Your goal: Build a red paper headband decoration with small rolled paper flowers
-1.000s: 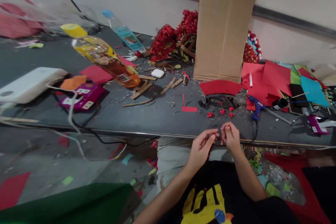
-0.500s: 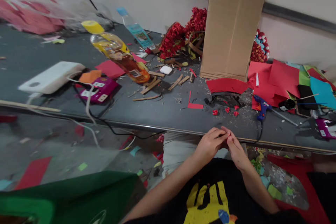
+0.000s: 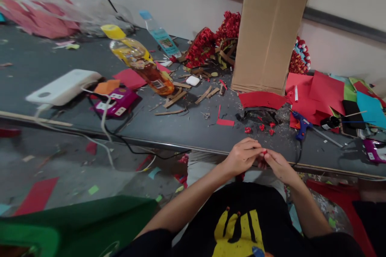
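Note:
My left hand (image 3: pixel 244 156) and my right hand (image 3: pixel 276 164) meet at the table's front edge. Between their fingertips is a small red paper piece (image 3: pixel 265 152), pinched from both sides. Just beyond them, several small red paper bits (image 3: pixel 261 127) lie on the dark table (image 3: pixel 193 134). Behind those bits a curved red paper piece (image 3: pixel 262 99) rests over a black frame (image 3: pixel 261 115). A blue glue gun (image 3: pixel 302 124) lies to the right, and an L-shaped red strip (image 3: pixel 225 122) to the left.
A tall cardboard piece (image 3: pixel 271 28) stands behind. Leftward are a tilted bottle (image 3: pixel 141 62), a purple power socket (image 3: pixel 117 102), a white power bank (image 3: pixel 63 86) and loose cables. Red paper sheets (image 3: pixel 324 94) and a black jar (image 3: pixel 329 122) are at the right.
My hands have drawn slightly apart at the fingertips, and the red piece between them now shows. The view has shifted a little.

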Tool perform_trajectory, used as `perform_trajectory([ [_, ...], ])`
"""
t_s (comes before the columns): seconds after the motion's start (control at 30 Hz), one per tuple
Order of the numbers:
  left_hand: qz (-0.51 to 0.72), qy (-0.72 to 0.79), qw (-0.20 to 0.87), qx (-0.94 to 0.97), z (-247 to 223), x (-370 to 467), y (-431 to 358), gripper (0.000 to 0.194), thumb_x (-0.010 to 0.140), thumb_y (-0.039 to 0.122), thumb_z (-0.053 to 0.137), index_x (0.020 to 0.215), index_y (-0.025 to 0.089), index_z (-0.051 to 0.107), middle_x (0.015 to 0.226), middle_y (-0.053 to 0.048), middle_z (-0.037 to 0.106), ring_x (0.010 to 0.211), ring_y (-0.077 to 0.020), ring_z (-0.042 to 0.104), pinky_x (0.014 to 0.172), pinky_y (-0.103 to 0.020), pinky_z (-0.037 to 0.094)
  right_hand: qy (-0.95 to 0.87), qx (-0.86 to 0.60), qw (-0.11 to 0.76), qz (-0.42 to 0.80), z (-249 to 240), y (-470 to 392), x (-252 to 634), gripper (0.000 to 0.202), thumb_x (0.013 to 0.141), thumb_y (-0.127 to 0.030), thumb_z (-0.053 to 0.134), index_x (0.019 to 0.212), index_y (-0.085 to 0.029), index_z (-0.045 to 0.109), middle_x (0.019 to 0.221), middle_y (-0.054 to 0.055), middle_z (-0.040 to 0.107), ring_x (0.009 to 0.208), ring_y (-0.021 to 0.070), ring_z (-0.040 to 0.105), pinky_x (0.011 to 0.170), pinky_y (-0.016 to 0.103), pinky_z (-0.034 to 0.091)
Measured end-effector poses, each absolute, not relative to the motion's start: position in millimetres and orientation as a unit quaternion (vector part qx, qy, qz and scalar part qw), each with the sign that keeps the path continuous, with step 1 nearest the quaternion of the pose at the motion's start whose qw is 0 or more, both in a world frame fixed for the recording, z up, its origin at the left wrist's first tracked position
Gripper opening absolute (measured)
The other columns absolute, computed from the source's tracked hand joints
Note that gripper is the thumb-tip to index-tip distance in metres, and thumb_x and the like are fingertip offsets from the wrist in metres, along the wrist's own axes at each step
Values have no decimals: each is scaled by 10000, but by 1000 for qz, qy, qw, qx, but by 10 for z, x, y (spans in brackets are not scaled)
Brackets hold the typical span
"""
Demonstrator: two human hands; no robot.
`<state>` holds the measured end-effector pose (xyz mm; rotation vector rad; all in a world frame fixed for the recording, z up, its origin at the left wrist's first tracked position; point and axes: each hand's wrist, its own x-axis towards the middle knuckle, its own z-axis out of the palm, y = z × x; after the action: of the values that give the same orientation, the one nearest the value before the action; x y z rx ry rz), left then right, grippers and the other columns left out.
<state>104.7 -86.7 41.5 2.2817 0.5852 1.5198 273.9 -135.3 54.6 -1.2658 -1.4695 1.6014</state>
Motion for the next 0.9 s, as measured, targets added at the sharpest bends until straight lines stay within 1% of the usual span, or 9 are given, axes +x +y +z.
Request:
perform_trajectory([
  [0.07,514,173,195,817,437,1017,-850,177,874,137,529,938,173,690,788,-51,684,750,-118,597,759,-276,545,-603,-486,267,574,588,-1326,2798,462,863,-615,410,763,-185,548,627,-11,547,577,103,482,566,227,399],
  [0.17,474,117,224,844,524,969,-876,182,884,135,517,926,168,691,790,-44,690,760,-114,586,768,-246,551,-665,-459,232,542,648,-1326,2840,461,874,-588,409,662,-188,492,583,-31,487,555,89,419,552,218,342],
  [0.27,429,133,209,869,613,963,-993,245,899,105,463,998,155,681,810,-41,680,782,-117,568,885,-289,541,-673,-455,256,524,681,-1358,2822,476,873,-584,410,605,-192,441,546,-49,401,527,80,332,516,211,291],
  [0.37,392,213,198,873,633,996,-1130,320,916,101,395,1067,150,673,828,-55,647,815,-134,560,974,-375,498,-650,-485,307,498,655,-1405,2789,517,841,-629,428,573,-188,456,521,-45,383,510,81,311,497,217,273],
  [0.43,392,245,246,852,624,1005,-1166,334,918,115,394,1078,169,682,840,-67,630,831,-143,558,928,-367,513,-624,-499,334,500,618,-1448,2782,550,815,-663,441,547,-184,475,492,-42,377,484,81,307,482,225,262],
  [0.53,362,208,399,817,652,968,-1107,265,901,171,484,1015,209,720,819,-63,624,813,-138,565,783,-275,521,-596,-480,327,555,600,-1521,2807,578,801,-679,452,526,-172,507,478,-38,385,458,72,299,467,229,253],
  [0.63,280,136,564,765,734,918,-994,145,822,229,636,901,219,757,764,-43,630,724,-114,571,696,-227,489,-594,-410,247,646,662,-1562,2847,559,802,-661,476,598,-152,588,489,-36,422,450,63,329,455,218,243],
  [0.7,242,132,636,720,777,908,-947,118,773,255,693,864,232,765,767,-37,647,706,-108,582,678,-218,481,-573,-382,201,697,726,-1551,2857,545,784,-659,509,647,-143,622,485,-43,434,425,50,322,430,208,219],
  [0.9,253,226,658,673,751,964,-999,142,777,283,677,870,222,765,771,-27,674,673,-97,600,644,-199,475,-432,-459,187,753,808,-1433,2806,513,688,-639,636,629,-130,623,440,-65,429,363,18,243,371,198,116],
])
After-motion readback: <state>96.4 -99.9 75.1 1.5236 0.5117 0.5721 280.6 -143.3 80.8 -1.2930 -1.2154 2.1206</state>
